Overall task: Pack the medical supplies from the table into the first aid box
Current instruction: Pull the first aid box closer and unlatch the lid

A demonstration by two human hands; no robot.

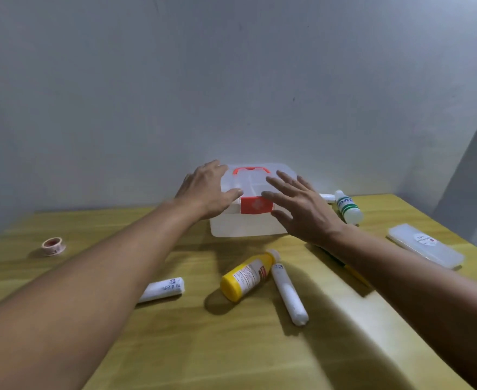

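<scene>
One first aid box (248, 220), translucent white with one orange handle (251, 170) and one red latch (255, 205), stands on the surface (175, 347). Two bottles lie there: one yellow bottle (245, 278) and one white bottle with green bands (348, 206). Two white bandage rolls: one at the left (162, 288), one beside the yellow bottle (289, 295). One roll of tape (53, 245). One flat translucent case (426, 245). One small white item (327, 197) shows behind the banded bottle, its kind unclear. Two hands: left hand (206, 192), right hand (302, 212).
</scene>
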